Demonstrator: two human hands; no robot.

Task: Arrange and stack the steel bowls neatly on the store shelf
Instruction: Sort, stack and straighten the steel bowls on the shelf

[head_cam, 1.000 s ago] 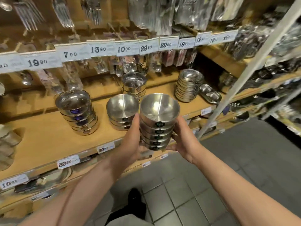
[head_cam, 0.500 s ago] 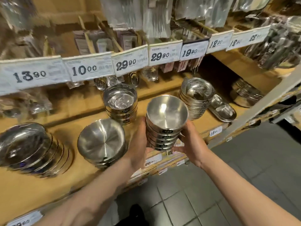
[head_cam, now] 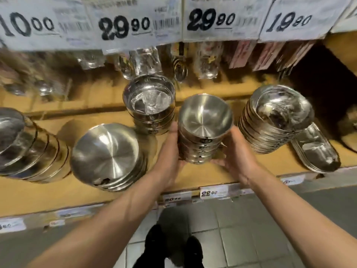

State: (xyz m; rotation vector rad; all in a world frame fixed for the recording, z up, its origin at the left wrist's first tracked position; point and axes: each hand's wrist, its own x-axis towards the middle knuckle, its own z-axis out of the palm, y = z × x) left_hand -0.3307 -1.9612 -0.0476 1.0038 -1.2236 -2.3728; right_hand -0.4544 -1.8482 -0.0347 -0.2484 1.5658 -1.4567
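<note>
Bowls are mostly in order already, as far as I can judge from where I stand: on the wooden shelf [head_cam: 48, 192] sit a leaning stack of wide bowls [head_cam: 108, 157] at the left, a deeper stack [head_cam: 150, 105] behind, and a tall pile of shallow dishes [head_cam: 274, 120] to the right, with an oval tray [head_cam: 316, 151] just beside it. At the far left another stack [head_cam: 23, 144] tilts over. What looks unfinished is the carried stack of small steel bowls [head_cam: 202, 132], which is held between the deeper stack and the shallow dishes, over the front part of the shelf; whether its base touches the board I cannot tell. Setting it down and perhaps straightening the two leaning stacks seems to be what remains.

The person's left hand [head_cam: 170, 151] is pressed against the left side of the carried stack, fingers curved round it with the thumb up along the rims. The right hand [head_cam: 233, 153] cups the other side and the bottom, fingers curled underneath. Both are closed snugly on the bowls, neither spread wide. Price tags [head_cam: 123, 26] hang overhead.
</note>
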